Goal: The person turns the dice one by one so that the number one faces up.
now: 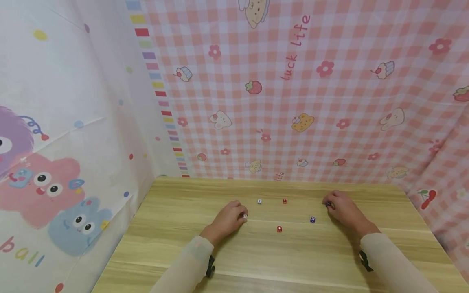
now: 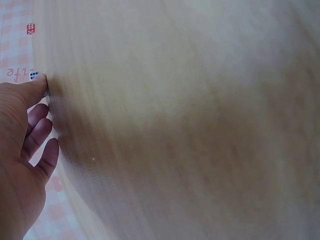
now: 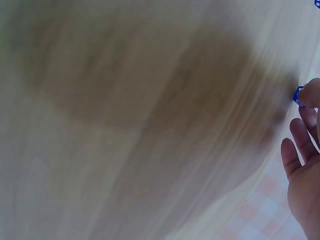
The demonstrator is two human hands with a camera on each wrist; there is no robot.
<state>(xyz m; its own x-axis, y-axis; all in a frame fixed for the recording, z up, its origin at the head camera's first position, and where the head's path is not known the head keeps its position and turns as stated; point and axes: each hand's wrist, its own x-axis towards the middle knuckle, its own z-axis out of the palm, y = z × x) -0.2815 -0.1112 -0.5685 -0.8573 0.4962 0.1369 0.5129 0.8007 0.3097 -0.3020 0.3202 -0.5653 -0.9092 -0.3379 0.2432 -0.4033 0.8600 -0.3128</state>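
Observation:
My left hand [image 1: 227,219] pinches a white die [image 1: 244,216] between thumb and fingertips, low over the wooden table. In the left wrist view the thumb [image 2: 36,90] covers most of the grip. Toward the table's right side, my right hand [image 1: 344,211] pinches a blue die [image 1: 328,204], whose edge also shows at the thumb tip in the right wrist view. Another white die [image 1: 259,201] sits just beyond the left hand. A second blue die [image 1: 312,219] lies left of and nearer than the right hand. Between the hands are two red dice, one far [image 1: 285,201] and one near [image 1: 279,229].
The wooden table [image 1: 256,260] reaches back to a pink checked cloth [image 1: 278,101] hung behind it. A white cloth with cartoon figures [image 1: 47,183] hangs along the left side. Both forearms, in light sleeves [image 1: 190,260], come in from the front edge.

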